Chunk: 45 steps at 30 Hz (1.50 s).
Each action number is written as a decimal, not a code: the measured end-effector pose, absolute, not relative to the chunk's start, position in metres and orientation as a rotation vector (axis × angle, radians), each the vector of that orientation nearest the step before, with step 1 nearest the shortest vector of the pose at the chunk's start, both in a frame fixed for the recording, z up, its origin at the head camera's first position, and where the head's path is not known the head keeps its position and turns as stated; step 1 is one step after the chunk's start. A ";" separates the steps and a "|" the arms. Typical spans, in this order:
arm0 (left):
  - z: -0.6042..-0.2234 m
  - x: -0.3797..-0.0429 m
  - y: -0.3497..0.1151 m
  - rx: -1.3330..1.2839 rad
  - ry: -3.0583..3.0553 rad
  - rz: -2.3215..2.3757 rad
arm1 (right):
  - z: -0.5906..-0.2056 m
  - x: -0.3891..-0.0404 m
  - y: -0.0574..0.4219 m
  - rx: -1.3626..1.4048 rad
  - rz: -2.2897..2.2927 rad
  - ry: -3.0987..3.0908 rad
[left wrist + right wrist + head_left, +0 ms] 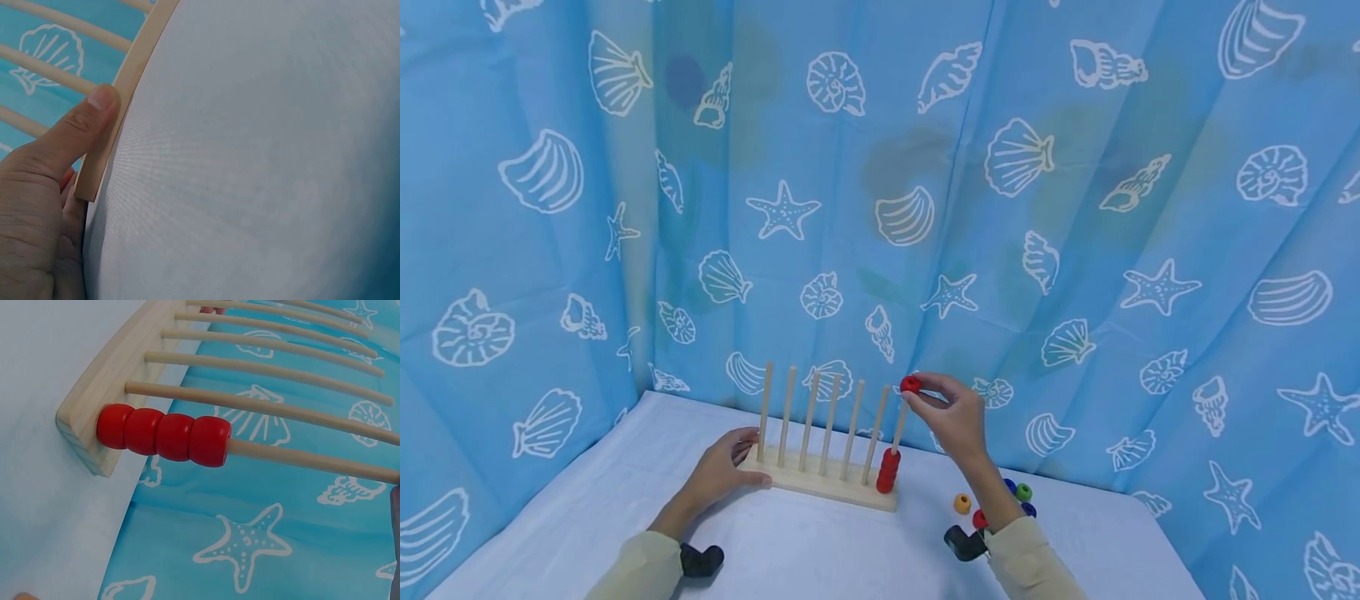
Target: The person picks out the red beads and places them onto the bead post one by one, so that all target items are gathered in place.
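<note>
A wooden bead stand has a flat base (820,482) with a row of several upright pegs (831,423). My left hand (718,467) grips the base's left end; in the left wrist view its thumb (78,128) presses the front edge, with fingers behind. At the top of the rightmost peg, my right hand (955,412) pinches a red bead (910,384) between thumb and fingers. Whether the peg tip is inside that bead's hole cannot be told. Several red beads (175,434) are stacked at the bottom of that same peg. The other pegs carry no beads.
Loose beads lie right of the stand, partly behind the right forearm: a yellow one (962,503), a red one (980,519), a green one (1023,492) and blue ones (1028,509). A blue shell-patterned curtain (865,250) hangs behind the white tabletop (820,550).
</note>
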<state>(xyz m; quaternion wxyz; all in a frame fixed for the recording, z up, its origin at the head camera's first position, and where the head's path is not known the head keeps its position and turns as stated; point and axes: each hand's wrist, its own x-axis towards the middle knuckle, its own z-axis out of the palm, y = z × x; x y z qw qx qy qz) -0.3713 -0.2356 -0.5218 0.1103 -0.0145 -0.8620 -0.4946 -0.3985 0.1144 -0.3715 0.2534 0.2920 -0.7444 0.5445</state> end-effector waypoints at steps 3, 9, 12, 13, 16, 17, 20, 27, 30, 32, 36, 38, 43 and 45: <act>-0.523 -0.371 -0.236 -0.043 -2.531 -1.454 | -0.372 -0.398 0.114 0.798 1.485 -2.018; -0.525 -0.370 -0.237 -0.046 -2.528 -1.461 | -0.380 -0.398 0.116 0.763 1.454 -2.067; -0.526 -0.370 -0.237 -0.049 -2.530 -1.462 | -0.390 -0.397 0.117 0.755 1.466 -2.093; -0.526 -0.370 -0.237 -0.048 -2.531 -1.463 | -0.394 -0.397 0.117 0.758 1.475 -2.090; -0.527 -0.371 -0.237 -0.050 -2.530 -1.449 | -0.404 -0.397 0.115 0.758 1.525 -2.068; -0.527 -0.371 -0.237 -0.043 -2.529 -1.447 | -0.407 -0.397 0.114 0.743 1.535 -2.067; -0.526 -0.372 -0.237 -0.032 -2.526 -1.445 | -0.418 -0.396 0.112 0.692 1.580 -2.068; -0.526 -0.372 -0.236 -0.023 -2.532 -1.443 | -0.441 -0.392 0.108 0.630 1.633 -2.084; -0.525 -0.371 -0.236 -0.024 -2.530 -1.450 | -0.449 -0.392 0.108 0.626 1.661 -2.090; -0.523 -0.370 -0.235 -0.031 -2.530 -1.454 | -0.454 -0.392 0.108 0.628 1.664 -2.087; -0.520 -0.369 -0.235 -0.033 -2.531 -1.462 | -0.461 -0.393 0.109 0.602 1.653 -2.103; -0.520 -0.370 -0.235 -0.030 -2.532 -1.466 | -0.463 -0.392 0.109 0.582 1.638 -2.126; -0.522 -0.371 -0.236 -0.024 -2.535 -1.465 | -0.453 -0.375 0.105 0.574 1.617 -2.163; -0.522 -0.371 -0.236 -0.027 -2.533 -1.468 | -0.447 -0.367 0.103 0.580 1.604 -2.171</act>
